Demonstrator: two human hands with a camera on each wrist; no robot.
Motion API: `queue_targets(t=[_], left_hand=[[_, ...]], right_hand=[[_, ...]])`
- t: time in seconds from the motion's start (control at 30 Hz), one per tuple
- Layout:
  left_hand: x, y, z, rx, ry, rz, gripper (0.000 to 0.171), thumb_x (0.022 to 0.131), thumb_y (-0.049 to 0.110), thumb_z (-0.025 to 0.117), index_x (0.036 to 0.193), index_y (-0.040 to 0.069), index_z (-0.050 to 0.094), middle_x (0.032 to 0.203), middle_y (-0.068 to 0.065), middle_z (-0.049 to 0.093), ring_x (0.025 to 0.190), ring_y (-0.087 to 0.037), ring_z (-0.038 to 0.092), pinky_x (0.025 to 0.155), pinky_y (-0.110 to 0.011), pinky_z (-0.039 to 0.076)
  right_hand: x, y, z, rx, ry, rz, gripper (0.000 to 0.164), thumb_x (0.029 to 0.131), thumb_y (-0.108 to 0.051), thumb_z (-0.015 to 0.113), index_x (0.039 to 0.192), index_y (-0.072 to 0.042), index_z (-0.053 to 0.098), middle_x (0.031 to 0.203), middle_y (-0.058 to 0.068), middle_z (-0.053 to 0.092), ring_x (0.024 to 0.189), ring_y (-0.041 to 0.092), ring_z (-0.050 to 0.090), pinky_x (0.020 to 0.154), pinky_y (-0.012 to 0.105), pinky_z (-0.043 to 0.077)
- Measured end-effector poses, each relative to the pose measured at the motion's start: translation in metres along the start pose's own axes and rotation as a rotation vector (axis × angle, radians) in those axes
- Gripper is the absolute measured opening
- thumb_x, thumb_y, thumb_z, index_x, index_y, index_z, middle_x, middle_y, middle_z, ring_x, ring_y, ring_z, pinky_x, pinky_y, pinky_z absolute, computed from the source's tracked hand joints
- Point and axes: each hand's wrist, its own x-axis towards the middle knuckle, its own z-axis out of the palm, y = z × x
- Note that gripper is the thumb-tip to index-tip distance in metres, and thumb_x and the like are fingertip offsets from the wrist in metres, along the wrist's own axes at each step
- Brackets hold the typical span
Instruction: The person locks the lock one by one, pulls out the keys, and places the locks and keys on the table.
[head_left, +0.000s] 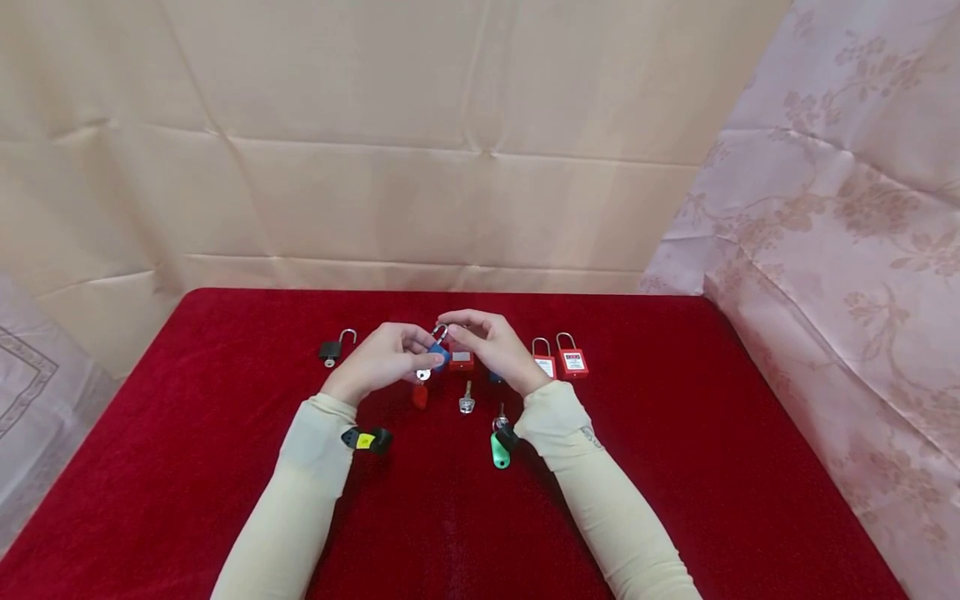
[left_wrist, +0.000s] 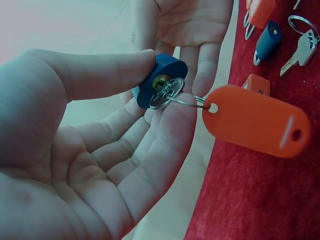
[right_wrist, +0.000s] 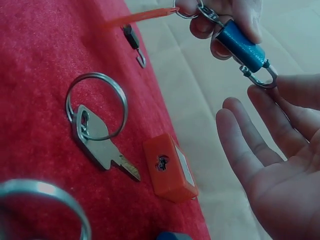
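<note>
My left hand [head_left: 381,360] pinches a small blue padlock [right_wrist: 242,46] between thumb and fingers, above the table. Its shackle [right_wrist: 267,84] is open, one end free of the body. In the left wrist view a key [left_wrist: 167,94] stands in the padlock's keyhole. From the key's ring hangs an orange tag [left_wrist: 255,122]. My right hand [right_wrist: 285,155] holds the bend of the shackle between thumb and index finger, the other fingers spread loosely. Below the hands, a red padlock [head_left: 462,361] sits on the table.
On the red tablecloth [head_left: 420,517] are a black padlock [head_left: 330,350] with its shackle open at left, two red padlocks [head_left: 544,365] [head_left: 572,362] at right, and another blue padlock [left_wrist: 269,40]. Nearer lie a loose key [head_left: 467,404] and a key with a green tag [head_left: 500,450].
</note>
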Motion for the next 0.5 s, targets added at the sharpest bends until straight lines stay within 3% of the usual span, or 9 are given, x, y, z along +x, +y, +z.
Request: queue_targets(t=[0.37,0.5], left_hand=[[0.0000,-0.0013,-0.0034,-0.020,0.018,-0.020,0.031,0.080,0.023,0.075,0.103,0.004,0.064,0.089,-0.012,0.066,0.077,-0.025,0.065,0.066,-0.035,0.056],[0.0002,-0.0012,-0.0042,-0.007,0.033,-0.029,0.034,0.080,0.025,0.075,0.105,0.005,0.063,0.091,-0.012,0.065,0.078,-0.025,0.065,0.067,-0.034,0.056]], right_hand=[[0.0014,0.0018,0.0012,0.007,0.004,0.008,0.036,0.092,-0.019,0.061,0.120,0.003,0.059,0.108,0.012,0.066,0.101,0.045,0.059,0.087,0.051,0.047],[0.0011,-0.0024,0.0018,-0.013,0.014,-0.001,0.031,0.092,-0.012,0.060,0.119,0.003,0.060,0.109,0.019,0.065,0.098,0.040,0.062,0.086,0.052,0.047]])
